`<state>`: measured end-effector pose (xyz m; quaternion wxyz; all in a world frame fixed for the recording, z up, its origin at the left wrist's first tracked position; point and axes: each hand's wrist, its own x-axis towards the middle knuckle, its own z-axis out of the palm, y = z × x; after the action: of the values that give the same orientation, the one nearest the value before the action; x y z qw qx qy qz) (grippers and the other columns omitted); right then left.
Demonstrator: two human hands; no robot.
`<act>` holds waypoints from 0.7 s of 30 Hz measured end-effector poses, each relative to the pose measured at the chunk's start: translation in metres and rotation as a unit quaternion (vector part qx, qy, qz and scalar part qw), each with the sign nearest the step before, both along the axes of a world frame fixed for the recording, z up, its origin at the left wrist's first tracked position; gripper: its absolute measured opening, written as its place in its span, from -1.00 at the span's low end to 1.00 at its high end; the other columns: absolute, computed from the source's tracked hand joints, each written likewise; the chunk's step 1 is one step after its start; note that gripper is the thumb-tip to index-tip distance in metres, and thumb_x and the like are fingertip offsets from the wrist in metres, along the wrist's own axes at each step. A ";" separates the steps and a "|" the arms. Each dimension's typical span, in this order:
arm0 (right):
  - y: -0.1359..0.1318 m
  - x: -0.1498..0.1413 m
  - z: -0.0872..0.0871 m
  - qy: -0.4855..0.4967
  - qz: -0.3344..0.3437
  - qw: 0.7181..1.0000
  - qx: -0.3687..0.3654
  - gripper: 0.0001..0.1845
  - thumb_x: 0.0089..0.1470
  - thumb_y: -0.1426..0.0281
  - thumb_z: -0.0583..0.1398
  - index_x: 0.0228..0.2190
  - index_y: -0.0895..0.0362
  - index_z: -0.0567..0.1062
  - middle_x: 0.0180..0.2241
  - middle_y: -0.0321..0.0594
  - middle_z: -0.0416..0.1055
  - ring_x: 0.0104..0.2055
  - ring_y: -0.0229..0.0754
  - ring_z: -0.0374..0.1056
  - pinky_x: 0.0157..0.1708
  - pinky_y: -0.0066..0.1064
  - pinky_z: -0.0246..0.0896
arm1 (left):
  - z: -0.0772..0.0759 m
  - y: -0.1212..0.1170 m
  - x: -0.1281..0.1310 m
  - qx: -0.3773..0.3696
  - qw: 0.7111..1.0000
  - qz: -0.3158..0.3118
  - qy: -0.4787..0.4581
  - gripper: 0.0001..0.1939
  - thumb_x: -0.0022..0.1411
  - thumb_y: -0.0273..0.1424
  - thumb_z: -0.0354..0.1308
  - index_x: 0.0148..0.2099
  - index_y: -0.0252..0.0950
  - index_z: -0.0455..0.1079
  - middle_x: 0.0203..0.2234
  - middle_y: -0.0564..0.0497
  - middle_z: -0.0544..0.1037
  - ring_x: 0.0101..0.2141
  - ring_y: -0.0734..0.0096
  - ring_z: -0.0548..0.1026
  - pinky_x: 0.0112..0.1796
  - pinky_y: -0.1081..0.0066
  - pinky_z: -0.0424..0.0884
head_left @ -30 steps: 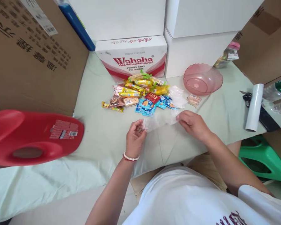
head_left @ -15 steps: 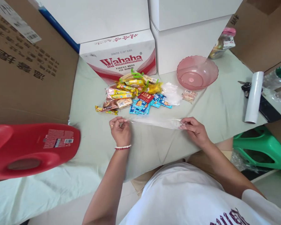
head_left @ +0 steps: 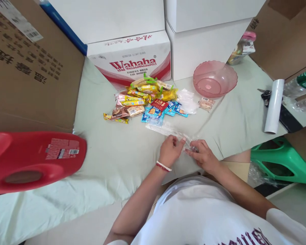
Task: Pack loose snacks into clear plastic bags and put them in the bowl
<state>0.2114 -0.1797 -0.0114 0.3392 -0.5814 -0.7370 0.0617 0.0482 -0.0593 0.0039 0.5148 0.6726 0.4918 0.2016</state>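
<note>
A clear plastic bag (head_left: 165, 129) stretches from beside the snacks down to my hands near the table's front. My left hand (head_left: 171, 149), with a beaded bracelet at the wrist, pinches the bag's near end. Close on its right, my right hand (head_left: 204, 154) also has its fingers closed on that end. Just beyond the bag lie blue snack packets (head_left: 154, 115), a red packet (head_left: 159, 104) and yellow-wrapped snacks (head_left: 135, 102) in a heap. More clear bags (head_left: 187, 102) rest flat at the heap's right side, beside a small pink-and-white packet (head_left: 206, 103).
Behind the heap stands a Wahaha carton (head_left: 135, 63). A pink clear bowl (head_left: 215, 80) sits at the back right. Farther right are a white roll (head_left: 274, 107), keys (head_left: 265, 95) and plastic bottles (head_left: 303, 81). A large red jug (head_left: 38, 160) lies at the left, near a cardboard box (head_left: 35, 88).
The bag was held stretched sideways between my hands half a second ago. My left hand has moved right and nearer, beside my right hand, and the bag's far end now reaches the blue packets.
</note>
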 end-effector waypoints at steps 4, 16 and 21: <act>-0.012 0.000 0.005 -0.014 -0.033 0.999 -0.009 -0.50 0.22 0.66 0.04 -0.01 0.02 0.59 0.01 -0.05 0.35 -0.01 -0.03 0.24 -0.09 -0.15 0.39 | -0.007 0.009 0.003 -0.064 0.996 0.009 -0.055 -0.76 0.23 -0.22 0.17 -0.40 -0.23 0.29 -0.62 0.18 0.33 -0.58 0.50 0.32 -0.47 0.45 0.22; -0.026 0.018 0.026 0.210 -0.178 0.960 -0.059 -0.70 0.29 0.48 0.06 -0.13 0.01 0.56 -0.06 -0.11 0.43 -0.19 -0.15 0.40 -0.24 -0.26 0.37 | -0.018 -0.009 -0.021 -0.038 0.990 0.050 -0.125 -0.83 0.26 -0.24 0.15 -0.23 -0.23 0.32 -0.49 0.15 0.40 -0.54 0.53 0.34 -0.47 0.49 0.30; 0.008 0.019 0.031 0.225 -0.243 0.934 -0.135 -0.72 0.23 0.18 0.22 -0.10 0.06 0.53 -0.16 -0.16 0.48 -0.38 -0.22 0.34 -0.38 -0.35 0.28 | -0.025 -0.017 -0.027 0.058 0.997 0.024 -0.048 -0.87 0.33 -0.30 0.09 -0.15 -0.23 0.35 -0.41 0.08 0.48 -0.43 0.45 0.44 -0.35 0.43 0.36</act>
<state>0.2309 -0.1720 0.0199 0.4190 -0.7538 -0.4624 0.2058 0.0213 -0.0763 -0.0213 0.4932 0.6788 0.4702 0.2738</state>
